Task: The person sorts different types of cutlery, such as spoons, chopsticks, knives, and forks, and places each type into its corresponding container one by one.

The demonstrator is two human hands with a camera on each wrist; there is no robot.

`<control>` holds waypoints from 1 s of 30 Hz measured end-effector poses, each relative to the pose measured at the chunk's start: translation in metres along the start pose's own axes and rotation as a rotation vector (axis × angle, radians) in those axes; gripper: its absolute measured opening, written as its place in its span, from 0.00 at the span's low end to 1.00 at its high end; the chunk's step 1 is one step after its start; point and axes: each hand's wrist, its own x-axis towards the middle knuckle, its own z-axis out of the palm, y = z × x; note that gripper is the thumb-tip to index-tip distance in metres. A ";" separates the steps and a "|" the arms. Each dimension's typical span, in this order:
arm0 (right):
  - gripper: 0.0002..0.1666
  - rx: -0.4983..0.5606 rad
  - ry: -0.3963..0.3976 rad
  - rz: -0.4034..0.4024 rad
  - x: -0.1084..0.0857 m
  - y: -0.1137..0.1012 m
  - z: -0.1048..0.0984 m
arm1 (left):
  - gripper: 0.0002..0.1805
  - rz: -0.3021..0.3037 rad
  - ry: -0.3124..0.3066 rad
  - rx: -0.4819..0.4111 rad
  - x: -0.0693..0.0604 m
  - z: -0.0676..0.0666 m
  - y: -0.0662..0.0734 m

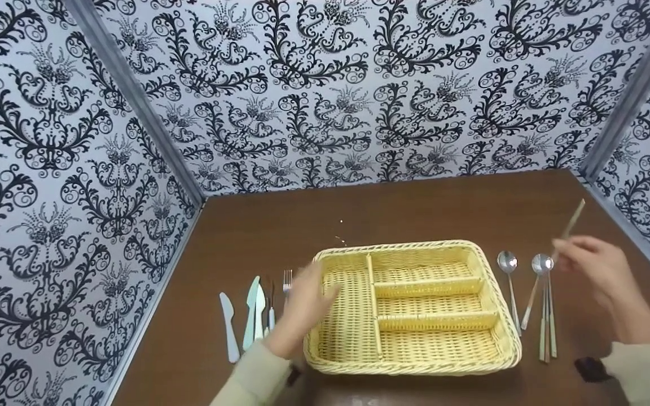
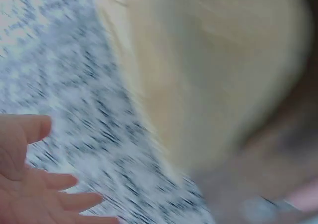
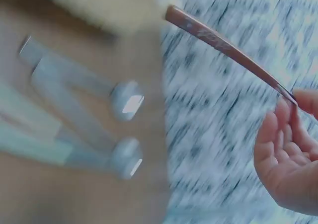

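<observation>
My right hand [image 1: 598,268] pinches one end of a slim utensil [image 1: 573,219], tilted up above the spoons on the right. The right wrist view shows this utensil [image 3: 228,49] as a flat, reddish-brown handle with engraving, its far end free, held by fingertips of the hand [image 3: 293,159]. A blurred left hand [image 1: 304,299] is over the left edge of the yellow wicker basket [image 1: 415,370]. In the left wrist view that hand [image 2: 35,179] has its fingers spread, nothing in them; whether it touches the basket cannot be told. The basket's four-sided rim encloses several bare compartments.
Left of the basket lie pale-handled knives [image 1: 229,327] and forks [image 1: 287,279], partly behind the left hand. Two spoons [image 1: 507,262] and several chopsticks [image 1: 552,332] lie to its right on the brown table [image 1: 392,211]. Patterned walls [image 1: 330,96] stand behind and at the sides.
</observation>
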 end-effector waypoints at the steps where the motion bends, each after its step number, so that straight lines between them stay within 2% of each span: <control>1: 0.03 0.094 0.027 -0.031 -0.002 -0.008 0.013 | 0.29 0.020 -0.022 -0.014 0.003 0.001 0.012; 4: 0.06 0.320 0.070 -0.105 -0.008 -0.026 0.052 | 0.28 0.036 -0.124 -0.105 0.010 0.004 0.050; 6: 0.06 0.358 0.075 -0.111 -0.013 -0.035 0.077 | 0.27 0.038 -0.173 -0.179 0.015 0.007 0.073; 9: 0.04 0.331 0.043 -0.103 -0.018 -0.044 0.109 | 0.24 0.057 -0.198 -0.275 0.024 0.013 0.101; 11: 0.03 0.245 0.010 -0.112 -0.021 -0.048 0.125 | 0.21 0.071 -0.189 -0.325 0.031 0.017 0.115; 13: 0.06 0.163 -0.032 -0.130 -0.024 -0.051 0.140 | 0.19 0.086 -0.169 -0.357 0.036 0.020 0.125; 16: 0.08 0.112 -0.078 -0.149 -0.029 -0.054 0.159 | 0.16 0.082 -0.142 -0.368 0.041 0.024 0.136; 20: 0.03 0.152 -0.086 -0.165 -0.033 -0.056 0.177 | 0.11 0.061 -0.095 -0.349 0.040 0.027 0.143; 25: 0.03 0.160 -0.049 -0.199 -0.036 -0.057 0.188 | 0.05 0.059 -0.011 -0.325 0.038 0.026 0.143; 30: 0.05 0.160 -0.059 -0.206 -0.038 -0.057 0.194 | 0.03 0.075 -0.005 -0.295 0.038 0.019 0.136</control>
